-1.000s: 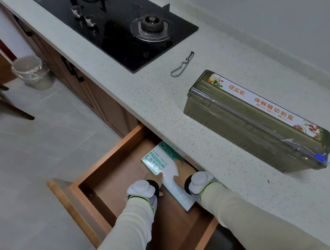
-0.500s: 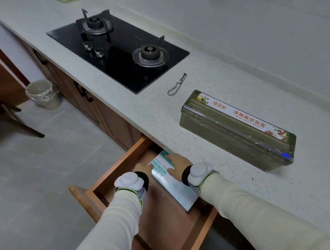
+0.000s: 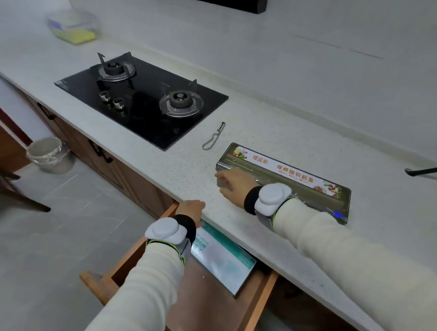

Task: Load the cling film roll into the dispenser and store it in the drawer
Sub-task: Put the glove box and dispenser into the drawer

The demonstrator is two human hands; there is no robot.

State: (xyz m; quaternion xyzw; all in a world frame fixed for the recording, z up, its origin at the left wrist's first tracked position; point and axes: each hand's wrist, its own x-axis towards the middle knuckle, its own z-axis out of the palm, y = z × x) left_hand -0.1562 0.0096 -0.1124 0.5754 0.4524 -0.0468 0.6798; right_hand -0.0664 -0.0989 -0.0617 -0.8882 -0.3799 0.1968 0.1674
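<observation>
Right now my right hand (image 3: 235, 186) is at the left end of the cling film dispenser (image 3: 287, 171), fingers spread and fairly straight, thumb apart from them, holding nothing; the blur keeps me from telling whether they touch the box. The dispenser lies flat on the surface (image 3: 176, 168) with its lid down, well back from the front edge and not in the drawer (image 3: 257, 308). My left hand (image 3: 191, 210) is at the front edge of the surface, just above the open drawer; its fingers are hidden, so I cannot tell how far they are curled. A teal and white box (image 3: 223, 257) lies in the drawer against its right side. A metal peeler (image 3: 213, 137) lies between the dispenser and the black hob (image 3: 142, 106).
</observation>
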